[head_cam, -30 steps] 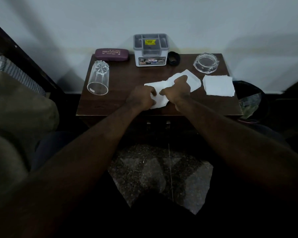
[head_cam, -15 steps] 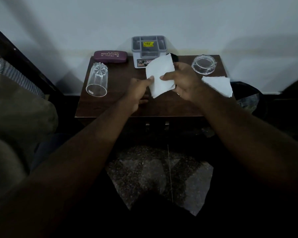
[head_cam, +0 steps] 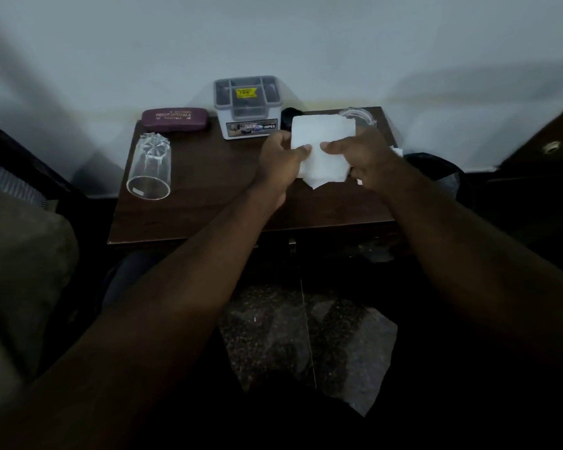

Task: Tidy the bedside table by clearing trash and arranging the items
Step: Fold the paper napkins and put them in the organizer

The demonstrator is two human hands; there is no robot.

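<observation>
The left hand (head_cam: 281, 160) and right hand (head_cam: 364, 155) pinch a white paper napkin (head_cam: 322, 141) in their fingers (head_cam: 335, 147), one at each side edge, holding it up above the counter (head_cam: 208, 190). Left of the fingers a clear glass (head_cam: 148, 170) lies on its side. Beyond them a purple glasses case (head_cam: 174, 118), a grey box (head_cam: 247, 107) and a clear dish (head_cam: 359, 115) line the wall (head_cam: 273, 37).

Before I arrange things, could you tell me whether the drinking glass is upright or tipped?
Tipped: the glass lies on its side, open mouth facing the camera.
</observation>
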